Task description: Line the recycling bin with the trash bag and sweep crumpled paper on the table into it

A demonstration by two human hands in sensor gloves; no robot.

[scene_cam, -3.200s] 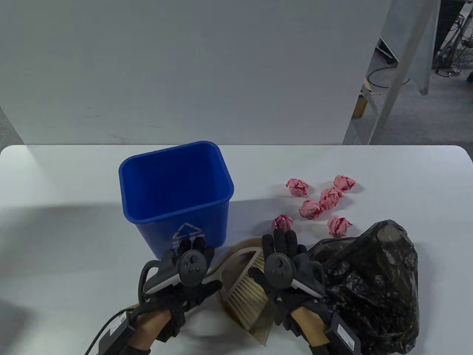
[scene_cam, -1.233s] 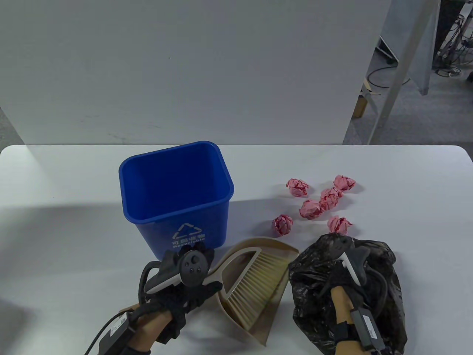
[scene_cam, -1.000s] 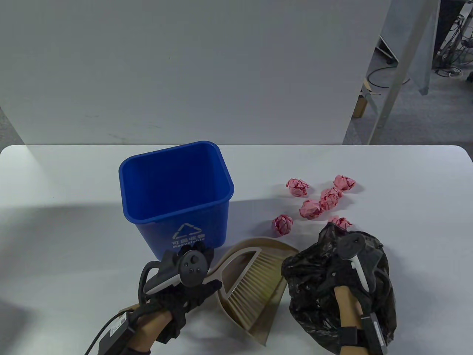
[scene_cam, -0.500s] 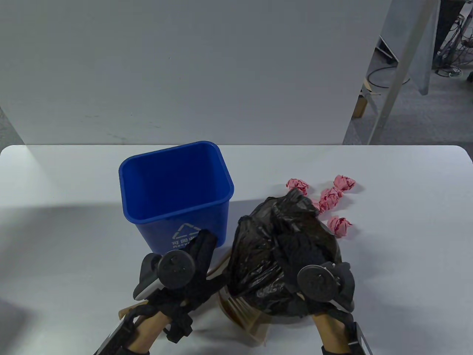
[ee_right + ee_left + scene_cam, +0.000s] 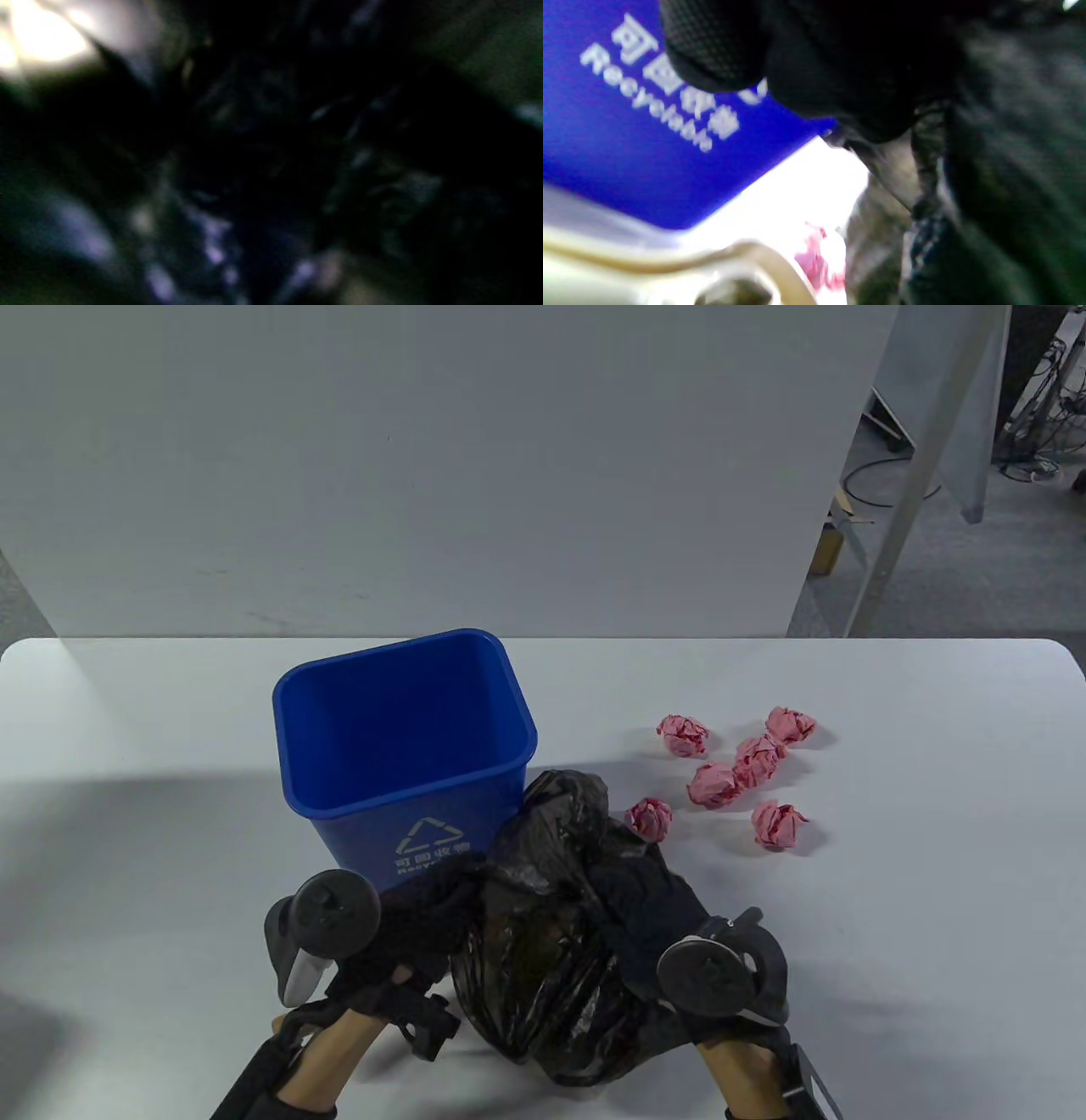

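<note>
Trash bag (image 5: pixel 543 933) first: it is a crumpled black bunch held low over the table (image 5: pixel 136 848), just in front of the recycling bin (image 5: pixel 399 746), its top fold touching or nearly touching the bin's near right corner. My right hand (image 5: pixel 653 908) has its fingers curled into the plastic from the right. My left hand (image 5: pixel 407 916) meets the bunch from the left, but I cannot tell whether its fingers pinch the film or only press against it; the left wrist view shows dark glove and plastic blurred together beside the bin's white lettering.

To do this step well, I think I must find the bag's open edge before lifting, with one hand on each side of the mouth. Then I would shake it loose, lower the closed end into the bin, which stands unlined, and fold the rim over all four edges.

Crumpled paper (image 5: pixel 721 785), six pink balls, lies to the right, the closest ball near the bag. A careless flick could scatter them.
</note>
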